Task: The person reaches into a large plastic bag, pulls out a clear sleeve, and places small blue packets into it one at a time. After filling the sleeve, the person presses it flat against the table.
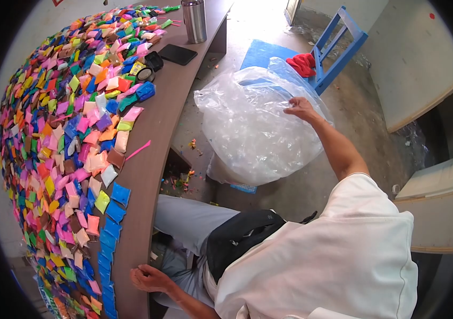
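My right hand (302, 109) is over the upper right part of a big clear plastic bag (258, 143), its fingers bent and slightly apart, with nothing visible between them. The bag is bulky and filled with clear, crumpled plastic. My left hand (149, 278) rests at the near edge of the brown table (140, 212), fingers curled together; what they may hold is hidden. Beside it on the table, a column of overlapping blue packets (108, 250) runs along the edge of a large heap of small packets (51, 159) in many colours.
A steel flask (194, 22), a dark phone-like slab (178, 54) and a tape roll (145, 74) are on the table's far part. Beyond the bag stands a blue chair (338, 58) with a red cloth (302, 65) on it. Coloured scraps (184, 181) litter the floor.
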`<action>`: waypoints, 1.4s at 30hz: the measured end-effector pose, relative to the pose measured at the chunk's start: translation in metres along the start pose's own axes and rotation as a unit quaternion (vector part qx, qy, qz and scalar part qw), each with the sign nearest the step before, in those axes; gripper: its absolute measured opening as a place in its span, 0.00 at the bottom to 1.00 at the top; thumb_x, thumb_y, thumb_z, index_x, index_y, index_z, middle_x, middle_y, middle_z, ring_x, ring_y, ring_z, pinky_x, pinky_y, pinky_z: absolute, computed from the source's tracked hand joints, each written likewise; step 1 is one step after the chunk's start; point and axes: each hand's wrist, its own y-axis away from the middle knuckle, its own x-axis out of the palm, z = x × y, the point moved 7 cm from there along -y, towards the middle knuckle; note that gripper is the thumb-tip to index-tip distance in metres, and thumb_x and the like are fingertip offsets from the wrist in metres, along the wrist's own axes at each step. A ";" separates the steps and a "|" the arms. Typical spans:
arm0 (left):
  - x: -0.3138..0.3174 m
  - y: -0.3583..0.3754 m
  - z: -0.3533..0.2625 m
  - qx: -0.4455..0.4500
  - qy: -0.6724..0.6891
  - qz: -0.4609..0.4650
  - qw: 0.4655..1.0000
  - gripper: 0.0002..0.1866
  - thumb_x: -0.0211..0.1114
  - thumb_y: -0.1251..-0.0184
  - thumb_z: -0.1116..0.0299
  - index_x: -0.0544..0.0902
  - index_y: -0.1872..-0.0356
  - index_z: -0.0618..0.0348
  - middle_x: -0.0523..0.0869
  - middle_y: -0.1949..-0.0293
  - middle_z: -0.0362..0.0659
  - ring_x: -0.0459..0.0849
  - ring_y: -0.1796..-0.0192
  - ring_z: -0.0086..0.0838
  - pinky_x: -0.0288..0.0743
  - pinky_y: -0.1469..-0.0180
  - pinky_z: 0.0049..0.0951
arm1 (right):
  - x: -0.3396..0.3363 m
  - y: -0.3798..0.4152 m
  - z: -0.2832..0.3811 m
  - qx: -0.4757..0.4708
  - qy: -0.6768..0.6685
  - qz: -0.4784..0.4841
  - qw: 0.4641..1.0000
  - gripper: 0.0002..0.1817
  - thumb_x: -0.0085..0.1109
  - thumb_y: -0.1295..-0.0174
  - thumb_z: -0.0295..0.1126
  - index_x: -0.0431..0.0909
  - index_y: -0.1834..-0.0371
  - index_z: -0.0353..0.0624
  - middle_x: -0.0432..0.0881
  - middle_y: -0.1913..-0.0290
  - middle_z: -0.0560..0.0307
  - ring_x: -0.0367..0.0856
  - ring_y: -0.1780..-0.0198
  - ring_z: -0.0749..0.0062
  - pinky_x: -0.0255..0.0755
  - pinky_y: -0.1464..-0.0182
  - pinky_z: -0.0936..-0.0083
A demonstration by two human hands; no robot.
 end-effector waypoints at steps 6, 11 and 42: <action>0.000 0.001 0.000 0.002 0.003 0.002 1.000 0.13 0.60 0.33 0.69 0.78 0.75 0.68 0.84 0.60 0.53 0.83 0.55 0.47 0.76 0.52 0.48 | -0.049 -0.013 0.049 -0.045 -0.001 -0.058 0.997 0.22 0.71 0.52 0.48 0.87 0.60 0.42 0.87 0.64 0.49 0.85 0.60 0.59 0.77 0.55 0.68; 0.000 0.002 0.000 0.002 0.002 -0.004 1.000 0.13 0.60 0.32 0.69 0.76 0.76 0.65 0.83 0.60 0.50 0.83 0.54 0.45 0.74 0.51 0.47 | -0.059 -0.007 0.076 -0.076 0.077 -0.090 0.990 0.17 0.68 0.48 0.45 0.86 0.64 0.42 0.86 0.66 0.47 0.85 0.61 0.55 0.77 0.58 0.65; 0.056 -0.030 -0.196 -0.043 0.460 0.440 0.770 0.15 0.55 0.26 0.64 0.83 0.63 0.67 0.83 0.69 0.43 0.80 0.64 0.30 0.74 0.56 0.31 | 0.005 0.030 0.144 -0.175 -0.363 0.107 0.909 0.22 0.61 0.39 0.27 0.74 0.41 0.39 0.86 0.51 0.58 0.84 0.55 0.75 0.76 0.53 0.76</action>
